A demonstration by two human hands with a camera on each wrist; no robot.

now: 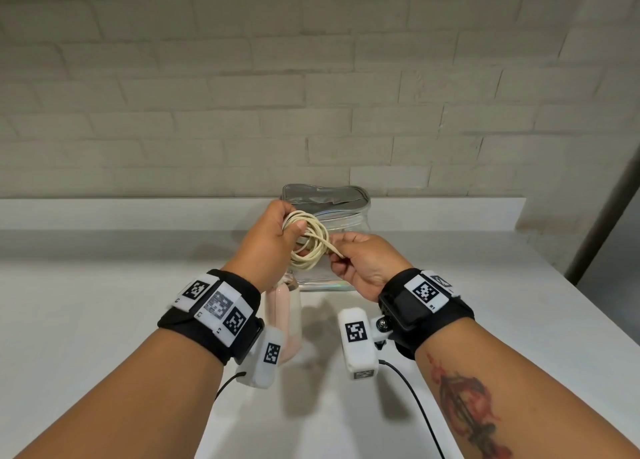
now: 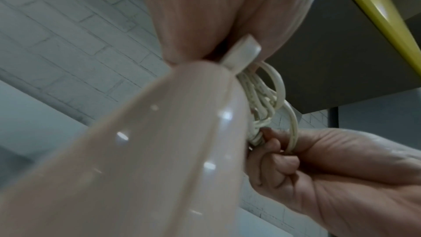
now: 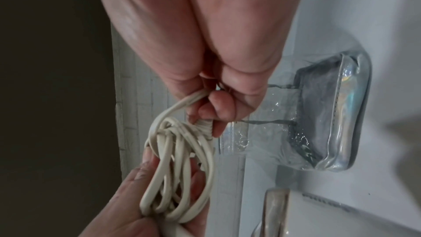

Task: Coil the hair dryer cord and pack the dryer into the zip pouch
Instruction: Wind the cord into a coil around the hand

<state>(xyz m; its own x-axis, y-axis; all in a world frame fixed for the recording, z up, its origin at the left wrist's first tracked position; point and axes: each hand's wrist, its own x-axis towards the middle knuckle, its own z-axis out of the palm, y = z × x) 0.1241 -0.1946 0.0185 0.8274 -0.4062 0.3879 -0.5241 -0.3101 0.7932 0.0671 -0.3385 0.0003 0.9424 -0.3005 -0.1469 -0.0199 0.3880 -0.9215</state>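
Note:
Several loops of the cream cord (image 1: 310,247) are bunched in my left hand (image 1: 294,231), held above the counter in front of the pouch. My right hand (image 1: 334,254) pinches a strand of the cord at the coil's right side; in the right wrist view its fingers (image 3: 216,113) close on the cord (image 3: 180,159). The pink hair dryer (image 1: 282,316) sits below my left wrist and fills the left wrist view (image 2: 159,150); I cannot tell whether it rests on the counter. The clear zip pouch (image 1: 334,205) stands upright just behind both hands.
A white counter (image 1: 104,302) runs to a raised ledge (image 1: 138,212) under a pale brick wall. The counter's right edge (image 1: 571,320) slants away near a dark gap. Black sensor cables (image 1: 415,399) hang from my wrist bands.

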